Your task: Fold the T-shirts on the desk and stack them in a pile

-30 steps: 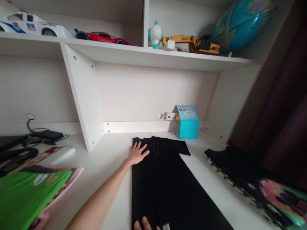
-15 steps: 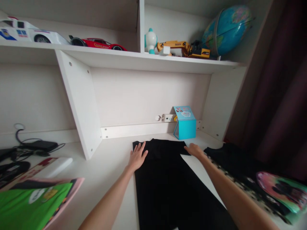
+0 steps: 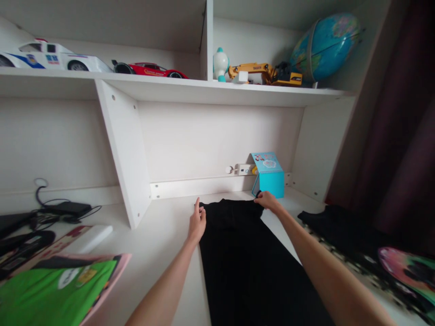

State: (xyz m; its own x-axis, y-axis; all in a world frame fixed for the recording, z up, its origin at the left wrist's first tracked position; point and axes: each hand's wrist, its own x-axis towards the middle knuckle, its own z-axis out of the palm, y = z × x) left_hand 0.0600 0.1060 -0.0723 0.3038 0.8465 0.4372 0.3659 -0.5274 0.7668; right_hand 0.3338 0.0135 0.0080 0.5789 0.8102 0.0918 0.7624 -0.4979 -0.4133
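A black garment (image 3: 244,258) lies flat on the white desk (image 3: 163,235), stretching from the back wall toward me. My left hand (image 3: 197,222) pinches its far left corner, the index finger pointing up. My right hand (image 3: 268,200) grips the far right corner, just in front of a small turquoise box (image 3: 268,175). Both arms reach forward along the two sides of the cloth.
A pile of green and pink clothes (image 3: 57,285) lies at the near left, beside a white remote (image 3: 91,235) and black cables (image 3: 50,210). Dark patterned clothing (image 3: 367,253) lies at the right. Toy cars (image 3: 50,56), a yellow digger (image 3: 265,72) and a globe (image 3: 326,43) stand on the shelf above.
My right hand came up from the near edge to the garment's far right corner. My left hand turned from lying flat to pinching the left corner. The sleeves are folded in.
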